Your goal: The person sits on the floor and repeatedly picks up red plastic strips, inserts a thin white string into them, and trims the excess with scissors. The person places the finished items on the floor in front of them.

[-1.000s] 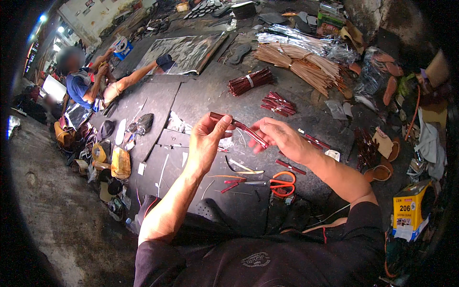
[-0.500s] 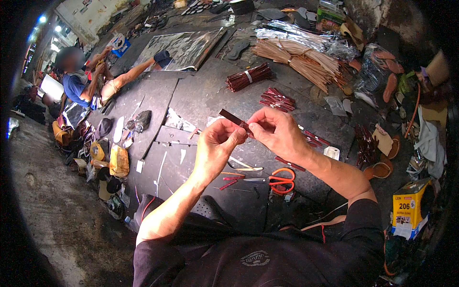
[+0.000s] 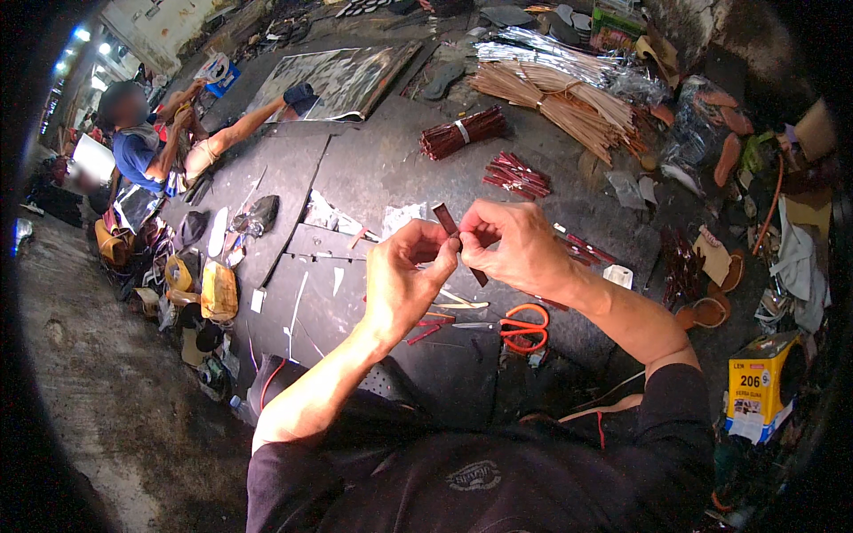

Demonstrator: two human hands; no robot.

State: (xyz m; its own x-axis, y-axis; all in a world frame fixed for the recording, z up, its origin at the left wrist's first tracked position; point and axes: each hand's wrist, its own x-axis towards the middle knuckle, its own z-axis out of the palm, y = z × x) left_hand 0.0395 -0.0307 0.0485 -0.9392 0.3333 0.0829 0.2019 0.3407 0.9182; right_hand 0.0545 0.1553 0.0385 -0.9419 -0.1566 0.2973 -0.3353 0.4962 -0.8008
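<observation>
My left hand and my right hand meet above the middle of the dark work surface, both with closed fingertips. Between them they pinch a short dark reddish-brown strip, probably leather. It slants, its upper end standing above the left fingers and its lower end poking out under the fingertips. My fingers cover its middle. Below the hands lie scissors with orange handles, blades pointing left. Near the blades are thin dark red offcuts and a pale strip.
Beyond my hands lie a banded dark red strip bundle, a loose strip pile and a large tan bundle. A yellow can stands at right. Another person sits at far left, near a yellow container.
The strip has turned from leaning left to a steeper slant, and its lower end now shows beneath my fingers. Both hands have stayed in nearly the same place.
</observation>
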